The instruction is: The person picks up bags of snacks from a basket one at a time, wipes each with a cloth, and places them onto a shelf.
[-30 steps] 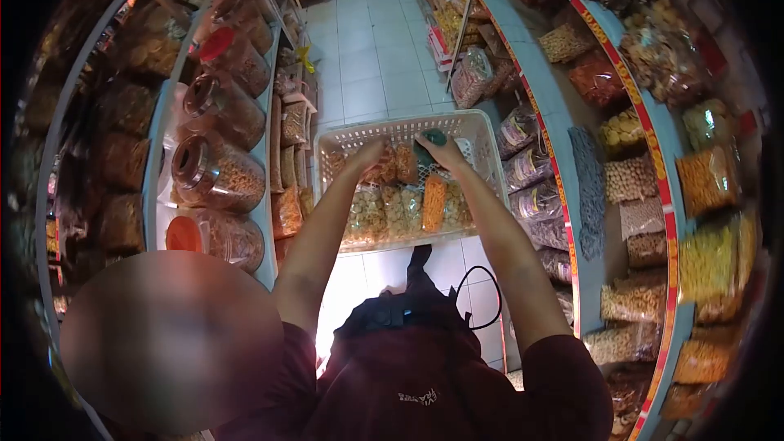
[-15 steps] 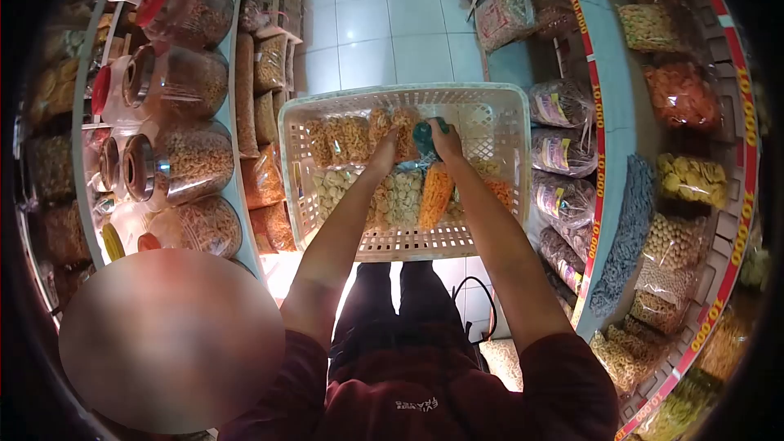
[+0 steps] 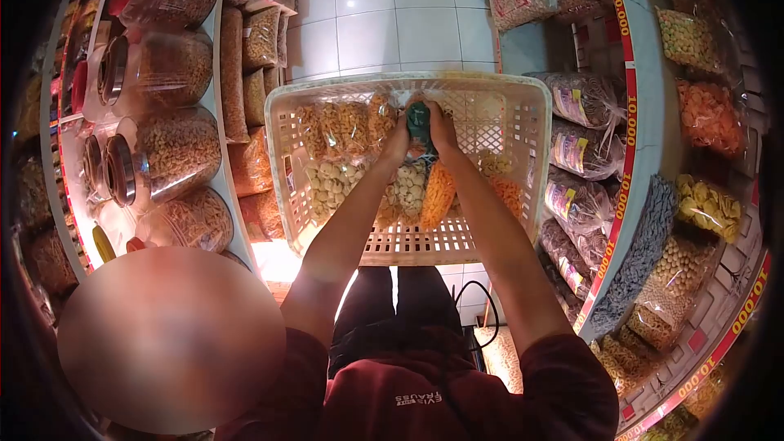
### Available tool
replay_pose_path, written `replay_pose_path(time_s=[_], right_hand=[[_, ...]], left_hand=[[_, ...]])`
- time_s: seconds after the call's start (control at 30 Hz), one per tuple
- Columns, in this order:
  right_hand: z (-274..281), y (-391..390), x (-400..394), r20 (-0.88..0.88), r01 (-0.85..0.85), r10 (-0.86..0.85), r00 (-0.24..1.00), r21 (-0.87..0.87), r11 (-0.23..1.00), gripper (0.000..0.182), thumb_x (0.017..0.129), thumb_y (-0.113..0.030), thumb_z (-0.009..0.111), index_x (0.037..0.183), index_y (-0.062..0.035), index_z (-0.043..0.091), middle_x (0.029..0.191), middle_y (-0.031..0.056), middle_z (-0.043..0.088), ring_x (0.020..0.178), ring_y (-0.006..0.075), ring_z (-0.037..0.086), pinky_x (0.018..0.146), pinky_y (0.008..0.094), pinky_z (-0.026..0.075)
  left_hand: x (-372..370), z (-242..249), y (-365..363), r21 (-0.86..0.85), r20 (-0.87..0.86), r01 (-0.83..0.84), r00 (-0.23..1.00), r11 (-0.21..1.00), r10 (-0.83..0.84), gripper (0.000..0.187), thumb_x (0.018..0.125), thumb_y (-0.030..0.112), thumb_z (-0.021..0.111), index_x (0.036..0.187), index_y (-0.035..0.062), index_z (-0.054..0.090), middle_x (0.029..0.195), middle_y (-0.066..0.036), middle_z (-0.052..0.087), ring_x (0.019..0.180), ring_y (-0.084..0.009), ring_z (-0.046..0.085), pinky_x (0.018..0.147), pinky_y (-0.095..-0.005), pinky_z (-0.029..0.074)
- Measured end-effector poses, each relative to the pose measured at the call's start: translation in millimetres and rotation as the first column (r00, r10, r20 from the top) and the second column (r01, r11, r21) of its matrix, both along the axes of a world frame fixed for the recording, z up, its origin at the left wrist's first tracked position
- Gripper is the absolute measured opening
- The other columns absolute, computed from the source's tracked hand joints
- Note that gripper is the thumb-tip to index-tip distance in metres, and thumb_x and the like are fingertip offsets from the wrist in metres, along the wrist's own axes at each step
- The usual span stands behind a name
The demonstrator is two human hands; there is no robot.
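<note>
Over the white perforated basket (image 3: 282, 106), my left hand (image 3: 397, 145) and my right hand (image 3: 443, 132) close in from both sides on a dark green object (image 3: 418, 119). It looks like a handheld tool, but its lower part is hard to make out. Inside the basket, bags of brown snacks (image 3: 344, 129) stand in the upper left. Bags of pale round snacks (image 3: 331, 184) lie below them. A bag of orange snacks (image 3: 438, 194) leans beneath my hands, and another orange bag (image 3: 506, 194) lies at the lower right.
Shelves with large plastic jars (image 3: 173, 151) line the left side. Bagged goods (image 3: 576, 147) and price-strip shelves (image 3: 627, 114) run along the right. A blue-grey shaggy cloth (image 3: 639, 249) hangs there. Tiled floor (image 3: 367, 24) lies beyond the basket. A blurred round shape (image 3: 171, 339) covers the lower left.
My left hand has moved right, from the brown snack bags to the green object. The green object now stands more upright between both hands. The view has shifted slightly, and the basket appears larger.
</note>
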State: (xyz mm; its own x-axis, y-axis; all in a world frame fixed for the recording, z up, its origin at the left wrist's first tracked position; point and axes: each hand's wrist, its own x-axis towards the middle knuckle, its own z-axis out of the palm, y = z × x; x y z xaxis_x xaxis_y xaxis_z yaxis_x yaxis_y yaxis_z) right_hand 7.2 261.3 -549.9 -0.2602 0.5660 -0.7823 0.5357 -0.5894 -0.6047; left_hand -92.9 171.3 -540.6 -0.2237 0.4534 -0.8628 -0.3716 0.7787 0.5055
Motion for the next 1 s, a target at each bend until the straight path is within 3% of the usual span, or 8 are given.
replay_pose_path(time_s=[0.27, 0.47, 0.53, 0.63, 0.73, 0.87, 0.93, 1.0], right_hand=[[8.9, -6.2, 7.7, -0.173, 0.108, -0.116, 0.978, -0.054, 0.993, 0.076, 0.089, -0.068, 0.044, 0.135, -0.0087, 0.061, 0.134, 0.0211, 0.059, 0.12, 0.0339, 0.057, 0.1, 0.0405, 0.042], [60.6, -33.4, 4.9, -0.221, 0.187, -0.185, 0.957, -0.012, 0.982, 0.07, 0.093, -0.059, 0.046, 0.128, -0.0006, 0.062, 0.123, 0.0198, 0.061, 0.11, 0.031, 0.057, 0.098, 0.0401, 0.04], [101.1, -50.8, -3.8, -0.34, 0.252, -0.218, 0.915, 0.057, 0.966, 0.067, 0.093, -0.057, 0.049, 0.123, 0.0018, 0.063, 0.119, 0.0188, 0.062, 0.108, 0.0288, 0.057, 0.097, 0.0384, 0.041], [174.0, -58.9, -13.8, -0.449, 0.233, -0.135, 0.883, 0.169, 0.958, 0.057, 0.093, -0.048, 0.054, 0.116, 0.0022, 0.065, 0.116, 0.0164, 0.063, 0.108, 0.0257, 0.057, 0.096, 0.0352, 0.042], [229.4, -58.0, -25.1, -0.57, 0.187, 0.032, 0.821, 0.322, 0.928, 0.052, 0.097, -0.045, 0.054, 0.122, -0.0001, 0.061, 0.111, 0.0074, 0.061, 0.109, 0.0176, 0.056, 0.098, 0.0293, 0.041], [324.6, -74.5, -51.2, -0.689, 0.261, 0.172, 0.704, 0.475, 0.84, 0.042, 0.095, -0.038, 0.059, 0.108, 0.0016, 0.066, 0.108, 0.0153, 0.064, 0.107, 0.027, 0.058, 0.098, 0.0345, 0.042], [395.0, -98.4, -52.5, -0.536, 0.214, 0.436, 0.722, 0.773, 0.597, 0.038, 0.093, -0.035, 0.065, 0.107, 0.0001, 0.065, 0.108, 0.0169, 0.064, 0.109, 0.0297, 0.059, 0.098, 0.0367, 0.042], [435.4, -113.9, -58.1, -0.331, 0.164, 0.632, 0.701, 0.937, 0.309, 0.043, 0.09, -0.038, 0.069, 0.109, -0.0014, 0.061, 0.107, 0.0168, 0.063, 0.107, 0.0307, 0.059, 0.096, 0.0382, 0.044]], left_hand=[[15.4, 32.5, -17.8, 0.28, -0.056, -0.308, 0.94, 0.909, 0.336, 0.055, 0.106, 0.05, 0.032, 0.129, 0.0057, 0.056, 0.105, -0.009, 0.065, 0.087, -0.0172, 0.057, 0.08, -0.0331, 0.046], [6.6, 68.5, -40.1, 0.397, 0.005, -0.395, 0.903, 0.828, 0.429, 0.033, 0.106, 0.039, 0.047, 0.115, 0.0077, 0.056, 0.089, -0.005, 0.059, 0.075, -0.0112, 0.054, 0.054, -0.0276, 0.042], [0.9, 97.6, -48.9, 0.426, -0.104, -0.353, 0.895, 0.833, 0.433, 0.026, 0.104, 0.033, 0.052, 0.114, 0.0089, 0.056, 0.091, -0.004, 0.059, 0.073, -0.0128, 0.056, 0.057, -0.0255, 0.048], [-6.2, 136.7, -56.7, 0.509, 0.101, -0.515, 0.832, 0.69, 0.546, 0.031, 0.104, 0.037, 0.05, 0.12, 0.0108, 0.055, 0.1, -0.006, 0.062, 0.085, -0.0197, 0.065, 0.069, -0.0302, 0.057], [-24.1, 218.0, -62.2, 0.452, 0.421, -0.587, 0.804, 0.671, 0.42, 0.04, 0.104, 0.043, 0.044, 0.126, 0.0115, 0.054, 0.112, -0.008, 0.065, 0.094, -0.0236, 0.067, 0.072, -0.0351, 0.059], [-55.8, 267.5, -60.3, 0.63, 0.604, -0.688, 0.725, 0.359, 0.33, 0.052, 0.102, 0.05, 0.042, 0.129, 0.0087, 0.057, 0.117, -0.008, 0.068, 0.102, -0.024, 0.069, 0.088, -0.0412, 0.057], [-46.0, 359.3, -69.0, 0.603, 0.645, -0.75, 0.659, 0.272, 0.386, 0.06, 0.098, 0.058, 0.042, 0.122, 0.0059, 0.062, 0.113, -0.013, 0.068, 0.101, -0.0256, 0.069, 0.09, -0.0406, 0.057], [-72.2, 359.4, -74.9, 0.641, 0.752, -0.747, 0.657, 0.176, 0.05, 0.067, 0.096, 0.062, 0.042, 0.122, 0.0033, 0.06, 0.113, -0.014, 0.067, 0.102, -0.0271, 0.068, 0.091, -0.0416, 0.057]])
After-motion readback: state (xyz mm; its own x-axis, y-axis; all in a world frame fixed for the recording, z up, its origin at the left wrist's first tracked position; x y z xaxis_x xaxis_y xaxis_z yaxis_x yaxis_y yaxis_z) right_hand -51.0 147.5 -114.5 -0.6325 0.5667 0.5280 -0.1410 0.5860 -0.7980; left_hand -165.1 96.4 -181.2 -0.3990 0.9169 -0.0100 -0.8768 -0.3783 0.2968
